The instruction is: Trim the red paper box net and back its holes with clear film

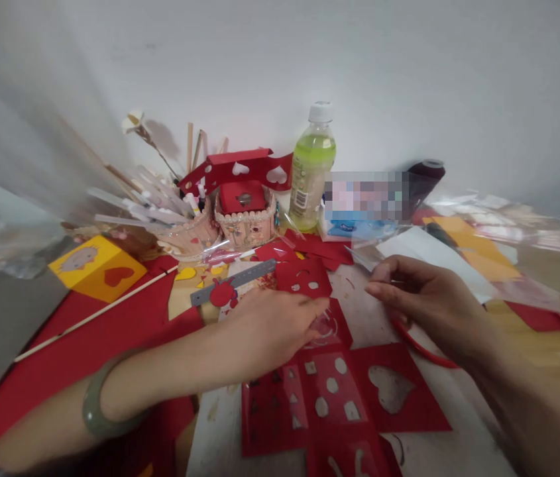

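A red paper cutout (411, 391) of joined squares lies flat in front of me. It has a heart-shaped opening, several small cut shapes and glossy clear film over part of it. My left hand (280, 324), with a green bangle (93, 401) on its wrist, rests over the upper squares with its fingers stretched out. To the right my right hand (419, 291) is raised, thumb and forefinger pinched together. A faint clear piece seems to stick out from the pinch, but it is too blurred to name. A red curved band (426, 350) shows below that hand.
A grey ruler (234, 281) lies beyond the left hand. A bottle of green drink (313, 165), a tissue pack (359, 225) and decorated baskets (244, 225) with pens stand along the wall. A yellow box (95, 268) and a thin stick (95, 315) are at left.
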`<state>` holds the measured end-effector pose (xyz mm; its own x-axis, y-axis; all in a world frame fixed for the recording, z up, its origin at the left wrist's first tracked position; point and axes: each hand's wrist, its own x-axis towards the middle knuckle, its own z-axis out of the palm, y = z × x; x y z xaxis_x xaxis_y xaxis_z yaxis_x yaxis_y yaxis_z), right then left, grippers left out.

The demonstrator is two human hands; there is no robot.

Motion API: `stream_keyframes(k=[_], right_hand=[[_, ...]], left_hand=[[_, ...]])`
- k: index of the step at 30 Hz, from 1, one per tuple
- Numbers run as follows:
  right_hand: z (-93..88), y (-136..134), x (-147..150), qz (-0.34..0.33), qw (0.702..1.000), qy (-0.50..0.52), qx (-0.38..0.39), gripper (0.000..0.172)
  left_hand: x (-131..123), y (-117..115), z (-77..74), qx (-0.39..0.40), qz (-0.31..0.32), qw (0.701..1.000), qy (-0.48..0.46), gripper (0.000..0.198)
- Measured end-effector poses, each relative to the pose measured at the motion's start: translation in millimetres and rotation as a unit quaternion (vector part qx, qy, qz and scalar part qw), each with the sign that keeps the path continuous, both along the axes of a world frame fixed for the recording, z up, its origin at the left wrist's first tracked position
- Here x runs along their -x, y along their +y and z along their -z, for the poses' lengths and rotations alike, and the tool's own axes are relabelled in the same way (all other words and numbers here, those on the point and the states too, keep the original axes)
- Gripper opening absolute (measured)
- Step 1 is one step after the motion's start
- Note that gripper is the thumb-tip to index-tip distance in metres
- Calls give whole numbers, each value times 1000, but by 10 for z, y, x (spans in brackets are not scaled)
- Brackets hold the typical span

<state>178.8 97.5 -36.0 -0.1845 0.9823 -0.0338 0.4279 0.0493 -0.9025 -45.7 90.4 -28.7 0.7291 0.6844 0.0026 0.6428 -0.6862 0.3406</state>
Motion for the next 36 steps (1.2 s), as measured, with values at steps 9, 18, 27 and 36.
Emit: stream_keyframes(k=[9, 18, 27, 36], right_hand=[[-56, -177, 276, -70, 980, 133, 132, 26], [0, -204, 290, -51, 999, -15, 0, 24], [-43, -244, 358, -49, 997, 56, -3, 18], [29, -234, 406, -39, 990, 107, 82, 18]], left_hand=[[-85, 2, 28, 296, -118, 891, -322, 41], [-81, -14, 37, 257, -165, 900, -312, 17], [-111, -74, 17, 254, -155, 920, -253, 23], [-137, -78, -15, 283, -172, 914, -234, 27]])
